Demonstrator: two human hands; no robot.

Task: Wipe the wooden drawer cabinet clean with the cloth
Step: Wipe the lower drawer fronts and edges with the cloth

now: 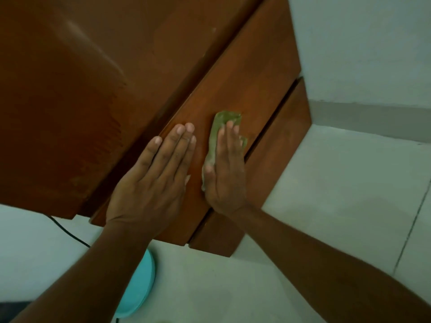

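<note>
Head view
Arms: two bare arms come in from the bottom corners of the frame and reach up to the middle.
Blue thing: a round light-blue thing lies on the floor at the bottom, left of middle, partly hidden by the left arm.
Cord: a thin black cord runs on the floor at the lower left, out from under the cabinet.
Left hand: the left hand lies flat on the wood in the middle of the frame. Its fingers are straight and close together. It holds nothing.
Right hand: the right hand is just beside the left one, not touching it. Its fingers are straight too, and it presses the cloth flat on the wood.
Cloth: the green cloth is under the right hand, on the upper drawer front. It sticks out past the fingertips and the thumb side.
Cabinet: the brown wooden drawer cabinet fills the upper left.
Edges: a dark gap runs just right of the cloth, between the two drawer fronts. The lower drawer front lies right of it.
Open room: bare wood goes on above the cloth toward the top of the frame.
Floor: pale floor tiles fill the right and bottom.
Wall: a pale wall is at the upper right.
</note>
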